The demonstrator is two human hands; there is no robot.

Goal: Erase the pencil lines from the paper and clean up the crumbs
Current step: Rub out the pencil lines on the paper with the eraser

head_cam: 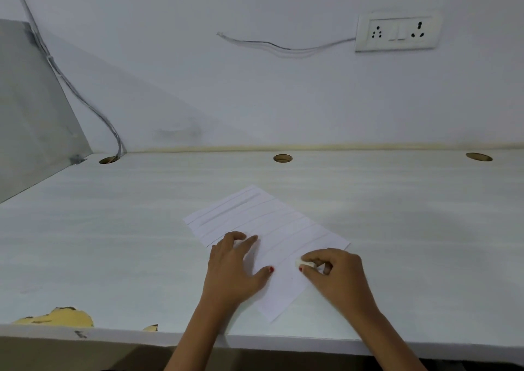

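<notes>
1. Your left hand (231,265) lay flat on the paper (272,223), fingers loosely spread, low in the frame's centre
2. Your right hand (337,271) pinched the white eraser (304,263) against the sheet's right edge
3. Pencil lines (241,209) crossed the paper on the desk (113,243)

Soft, even, cool light. Faint shadow right of right hand (337,271). Slight blur overall; wide-angle bowing toward edges.
</notes>
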